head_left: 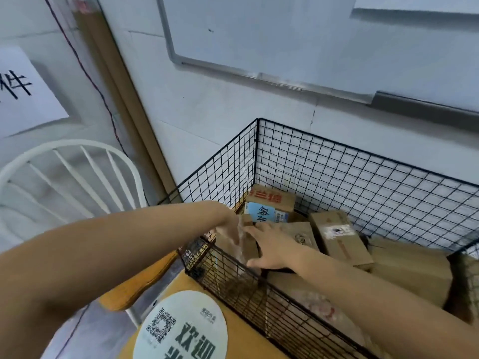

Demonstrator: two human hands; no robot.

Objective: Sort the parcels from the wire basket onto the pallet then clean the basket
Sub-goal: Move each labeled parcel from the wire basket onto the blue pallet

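My right hand (274,247) presses flat, fingers spread, against a small box (246,246) in the near corner of the wire basket (337,172), probably bracing it for lifting. My left hand (228,228) is blurred, so I cannot tell its grip.

I see a black wire basket (363,177), open-topped, its grid walls upright. At least 5 brown cardboard parcels lie jumbled inside. A small taped box (241,247) stands in the near left corner, with the left hand (229,229) and right hand (274,247) on it. A red-lettered box (269,199) sits in the far corner, a white-labelled box (339,242) lies tilted mid-basket, and a large box (409,270) lies at the right.
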